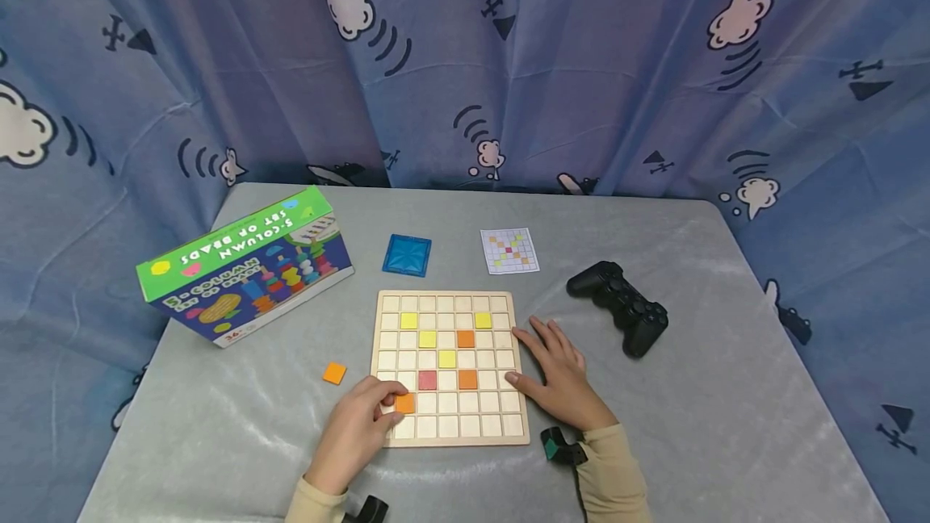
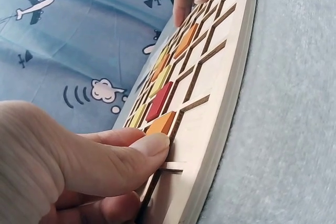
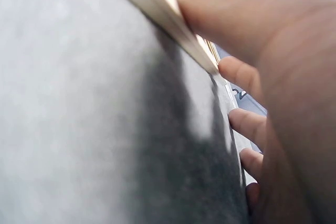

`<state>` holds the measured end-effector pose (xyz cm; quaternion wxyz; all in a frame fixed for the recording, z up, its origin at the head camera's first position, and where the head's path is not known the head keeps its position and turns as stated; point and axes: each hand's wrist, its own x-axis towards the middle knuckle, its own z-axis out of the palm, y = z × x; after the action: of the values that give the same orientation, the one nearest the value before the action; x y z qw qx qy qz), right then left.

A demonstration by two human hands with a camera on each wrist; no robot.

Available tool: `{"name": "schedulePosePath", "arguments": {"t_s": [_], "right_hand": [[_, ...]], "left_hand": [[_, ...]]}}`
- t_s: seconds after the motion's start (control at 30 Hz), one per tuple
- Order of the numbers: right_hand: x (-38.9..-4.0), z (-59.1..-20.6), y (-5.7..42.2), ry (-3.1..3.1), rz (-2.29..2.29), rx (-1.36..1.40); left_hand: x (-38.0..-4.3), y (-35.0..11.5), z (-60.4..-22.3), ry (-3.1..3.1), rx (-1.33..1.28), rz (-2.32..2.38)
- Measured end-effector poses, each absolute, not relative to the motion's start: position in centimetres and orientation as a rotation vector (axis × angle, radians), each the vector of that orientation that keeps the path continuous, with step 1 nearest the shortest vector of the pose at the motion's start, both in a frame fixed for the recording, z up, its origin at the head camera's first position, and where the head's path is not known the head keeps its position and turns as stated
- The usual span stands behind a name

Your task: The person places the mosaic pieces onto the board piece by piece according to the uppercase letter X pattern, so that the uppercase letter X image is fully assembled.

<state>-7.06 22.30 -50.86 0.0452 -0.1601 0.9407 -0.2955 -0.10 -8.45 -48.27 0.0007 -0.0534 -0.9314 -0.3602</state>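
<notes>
A wooden grid board (image 1: 455,438) lies flat, with yellow, orange and red square tiles in some of its cells. At its lower left, my left hand (image 1: 353,426) pinches an orange tile (image 1: 405,403) between thumb and fingers. In the left wrist view this orange tile (image 2: 161,123) sits at a cell near the red tile (image 2: 159,101), the thumb against its near edge. My right hand (image 1: 563,382) rests at the board's right edge, fingers spread and fairly straight; its thumb (image 3: 197,3) touches the rim in the right wrist view.
A loose orange tile (image 1: 334,374) lies left of the board. Behind the board are a blue tray (image 1: 407,255) and a pattern card (image 1: 510,251). A colourful box (image 1: 247,269) stands at the left, and a black game controller (image 1: 617,307) lies at the right.
</notes>
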Motion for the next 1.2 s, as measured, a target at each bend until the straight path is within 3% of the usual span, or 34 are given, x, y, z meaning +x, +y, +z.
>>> {"name": "schedulePosePath", "arguments": {"t_s": [1.2], "right_hand": [[-7.04, -50.82, 22.39, 2.850, -0.896, -0.469]], "left_hand": [[-0.43, -8.57, -48.46, -2.947, -0.164, -1.160]]}}
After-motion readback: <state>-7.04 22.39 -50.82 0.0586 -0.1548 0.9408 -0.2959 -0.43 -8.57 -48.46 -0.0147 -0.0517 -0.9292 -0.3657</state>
